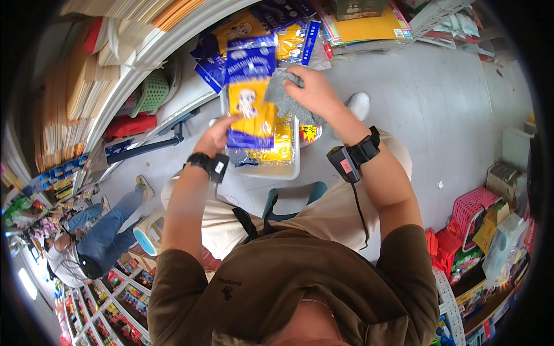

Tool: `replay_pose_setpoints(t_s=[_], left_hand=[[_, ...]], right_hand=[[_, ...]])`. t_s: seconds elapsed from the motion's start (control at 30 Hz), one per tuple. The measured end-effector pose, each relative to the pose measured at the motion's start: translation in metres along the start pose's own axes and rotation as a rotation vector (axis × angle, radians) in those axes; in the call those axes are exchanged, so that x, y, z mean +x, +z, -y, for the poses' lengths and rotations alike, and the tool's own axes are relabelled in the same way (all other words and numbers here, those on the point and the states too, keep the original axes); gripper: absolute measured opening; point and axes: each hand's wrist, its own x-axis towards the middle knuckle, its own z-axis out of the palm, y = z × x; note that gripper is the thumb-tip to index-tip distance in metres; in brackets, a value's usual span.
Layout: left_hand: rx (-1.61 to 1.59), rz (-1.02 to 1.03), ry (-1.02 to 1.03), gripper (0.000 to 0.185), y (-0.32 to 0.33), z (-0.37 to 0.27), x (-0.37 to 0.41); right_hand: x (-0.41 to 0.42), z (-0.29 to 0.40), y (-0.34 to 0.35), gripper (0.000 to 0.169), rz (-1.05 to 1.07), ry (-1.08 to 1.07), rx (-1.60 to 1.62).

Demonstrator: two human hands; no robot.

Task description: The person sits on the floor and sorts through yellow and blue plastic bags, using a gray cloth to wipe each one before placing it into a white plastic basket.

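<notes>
My left hand grips the lower left edge of a flat yellow and blue plastic packet printed with a cartoon figure and writing. A crumpled grey cloth is in my right hand, pinched between thumb and fingers, and its left edge overlaps the packet's right side. Below them stands a white plastic basket, holding more yellow packets in clear wrap. Similar blue and yellow packets lie in a loose pile beyond the basket; what is inside them cannot be told.
Left of me, a shelf holds stacked paper goods, with a green basket lower down. Another person is in the aisle at left. A pink basket and boxes stand at right. A dark green stool shows between my legs.
</notes>
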Motion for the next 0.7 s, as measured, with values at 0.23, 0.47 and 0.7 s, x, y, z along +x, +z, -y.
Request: replay_pose_setpoints(t_s=[0.23,0.47,0.7], left_hand=[[0.103,-0.031,-0.189,0.047,-0.016,0.113,-0.005],[0.566,-0.166,0.018,0.043,-0.004,0.134,0.037],[1.436,-0.472,-0.004,0.054,-0.025,0.040,0.051]], right_hand=[[0.000,0.001,0.007,0.034,0.096,0.055,-0.151],[-0.001,-0.005,0.018,0.036,0.105,0.043,-0.230],[-0.001,0.011,0.017,0.033,0.252,0.102,-0.297]])
